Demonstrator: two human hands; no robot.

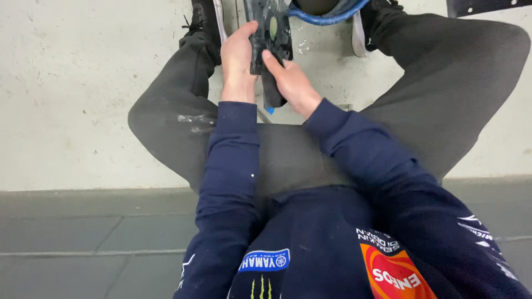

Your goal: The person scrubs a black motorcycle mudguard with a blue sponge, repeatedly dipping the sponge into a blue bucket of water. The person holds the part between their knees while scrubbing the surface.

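Hands meet between the person's knees, both on one dark, wet-looking flat part (270, 33) held upright above the pale concrete floor (72, 83); the left hand (238, 58) is clenched round the part's left edge, thumb on the near face and fingers wrapped behind; the right hand (291, 83) grips the lower right of the same part, its thumb pressed up against the near face beside a small pale oval opening; a dark strip with a touch of blue at its tip hangs below the part, between the two wrists, and its nature cannot be made out; the part's upper end lies just beside the rim of a blue basin (327, 16) at the top of the view, whether touching cannot be told; a black shoe (204, 22) with a white sole stands to the left of the basin; both arms are in navy sleeves; the legs, in dark grey trousers (443, 72), are spread wide to either side; a grey ledge (83, 221) runs under the seated person.
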